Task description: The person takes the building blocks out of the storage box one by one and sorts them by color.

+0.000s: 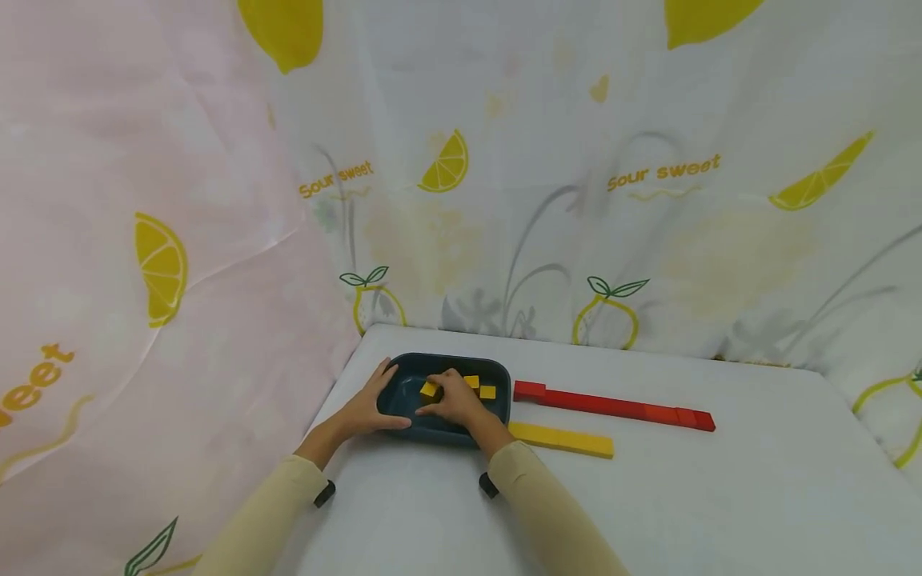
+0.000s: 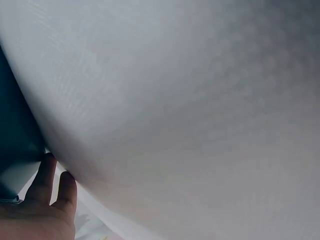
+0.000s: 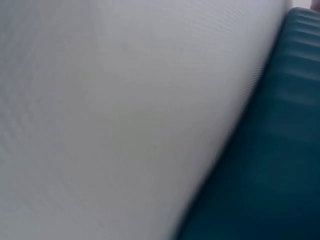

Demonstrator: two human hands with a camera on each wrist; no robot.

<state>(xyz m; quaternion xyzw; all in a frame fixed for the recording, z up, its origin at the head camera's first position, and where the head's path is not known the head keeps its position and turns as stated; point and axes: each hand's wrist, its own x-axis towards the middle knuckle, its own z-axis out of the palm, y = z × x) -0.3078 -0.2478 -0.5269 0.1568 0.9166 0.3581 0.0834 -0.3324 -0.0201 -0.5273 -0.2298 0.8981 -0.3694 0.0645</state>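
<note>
A dark blue tray with rounded corners stands on the white table. My left hand holds its left end, the thumb at the front rim and the fingers along the side. In the left wrist view, two fingers of the left hand lie against the tray's wall. My right hand reaches over the tray and pinches a tilted yellow cube; its thumb partly shows. More yellow cubes lie at the tray's right side. The right wrist view has the tray's ribbed outer wall, with the right hand's fingers hidden.
Right of the tray, a long row of red blocks runs across the table. A shorter row of yellow blocks lies nearer me, its left end close to the tray. Lemon-printed curtains hang behind and at the left.
</note>
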